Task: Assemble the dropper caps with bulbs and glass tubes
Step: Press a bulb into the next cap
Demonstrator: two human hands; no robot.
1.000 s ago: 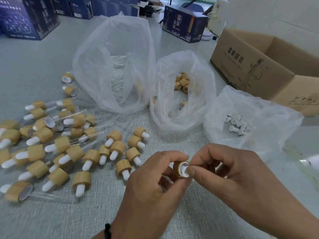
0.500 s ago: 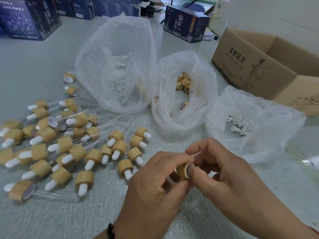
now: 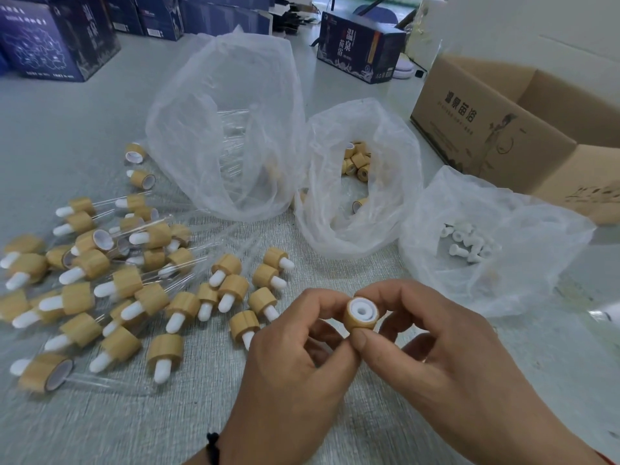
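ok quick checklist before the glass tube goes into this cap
1. Cap held: ok, the left hand and right hand both pinch it.
2. Open side faces up: ok, the white centre hole shows.
3. Bulb seated in it: cannot tell, its underside is hidden.
4. Tube in a grip: not ok, neither hand holds one.
5. Tubes in supply: ok, some show in the large bag.
6. Place for the finished piece: ok, the assembled pile lies to the left.

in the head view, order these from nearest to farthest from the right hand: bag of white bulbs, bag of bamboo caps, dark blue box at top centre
From the right hand:
1. bag of white bulbs, just beyond it, right
2. bag of bamboo caps, middle
3. dark blue box, far back
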